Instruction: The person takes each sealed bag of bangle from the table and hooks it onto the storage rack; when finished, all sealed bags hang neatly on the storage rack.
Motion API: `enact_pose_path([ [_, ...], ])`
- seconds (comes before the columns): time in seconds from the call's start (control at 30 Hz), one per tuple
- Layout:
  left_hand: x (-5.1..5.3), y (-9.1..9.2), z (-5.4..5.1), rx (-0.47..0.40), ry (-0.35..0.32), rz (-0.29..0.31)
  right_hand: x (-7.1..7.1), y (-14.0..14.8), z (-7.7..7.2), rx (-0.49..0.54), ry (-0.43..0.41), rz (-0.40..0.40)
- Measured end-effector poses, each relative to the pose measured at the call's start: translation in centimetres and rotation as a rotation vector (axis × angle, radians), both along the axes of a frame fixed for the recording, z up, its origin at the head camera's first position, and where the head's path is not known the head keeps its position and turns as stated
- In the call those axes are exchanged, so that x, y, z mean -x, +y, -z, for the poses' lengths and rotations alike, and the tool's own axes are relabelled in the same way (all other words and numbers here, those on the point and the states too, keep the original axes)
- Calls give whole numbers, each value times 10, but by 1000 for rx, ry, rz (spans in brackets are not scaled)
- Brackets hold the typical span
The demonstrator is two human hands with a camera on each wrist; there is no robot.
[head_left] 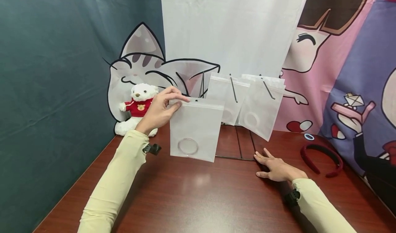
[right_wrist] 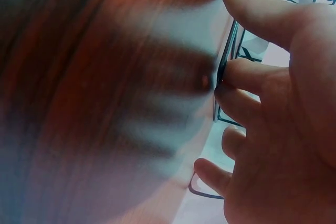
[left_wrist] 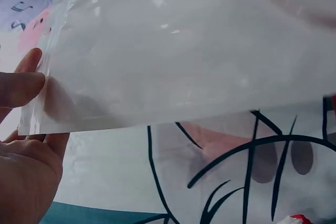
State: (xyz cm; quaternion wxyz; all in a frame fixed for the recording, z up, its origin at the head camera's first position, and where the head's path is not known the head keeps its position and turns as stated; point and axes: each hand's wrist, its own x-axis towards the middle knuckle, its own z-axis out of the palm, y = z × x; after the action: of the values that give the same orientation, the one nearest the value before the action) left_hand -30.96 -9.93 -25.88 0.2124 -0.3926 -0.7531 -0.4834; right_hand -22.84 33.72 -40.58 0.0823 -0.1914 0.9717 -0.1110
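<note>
My left hand (head_left: 162,107) pinches a translucent zip bag (head_left: 198,126) by its top left corner, thumb in front. Low in the bag lies a thin pinkish ring (head_left: 188,146), its exact kind unclear. The bag hangs upright before a black wire rack (head_left: 235,158). Two hooks on the rack carry similar bags, a left one (head_left: 221,92) and a right one (head_left: 263,106), each with a pale ring inside. My right hand (head_left: 276,167) has its fingers spread low at the tabletop, touching the front corner of the rack's base. In the right wrist view, fingertips (right_wrist: 231,69) meet the black wire.
A white teddy bear (head_left: 140,109) in a red sweater sits behind my left hand. On the right lie a dark red headband (head_left: 321,148) and a small light blue ring (head_left: 309,136). Printed cloths (head_left: 222,26) hang behind the brown table (head_left: 198,198).
</note>
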Motion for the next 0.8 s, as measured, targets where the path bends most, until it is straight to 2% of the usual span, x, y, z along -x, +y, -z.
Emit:
enact_pose_path([
  [0.2, 3, 5, -5, 20, 6, -28, 1, 1, 0, 0, 3, 4],
  [0.47, 11, 10, -1, 51, 35, -88, 1, 1, 2, -5, 2, -3],
  [0.67, 26, 16, -1, 97, 79, -163, 1, 2, 3, -3, 20, -8],
  [0.8, 41, 22, -3, 117, 55, -197, 1, 3, 3, -3, 32, -18],
])
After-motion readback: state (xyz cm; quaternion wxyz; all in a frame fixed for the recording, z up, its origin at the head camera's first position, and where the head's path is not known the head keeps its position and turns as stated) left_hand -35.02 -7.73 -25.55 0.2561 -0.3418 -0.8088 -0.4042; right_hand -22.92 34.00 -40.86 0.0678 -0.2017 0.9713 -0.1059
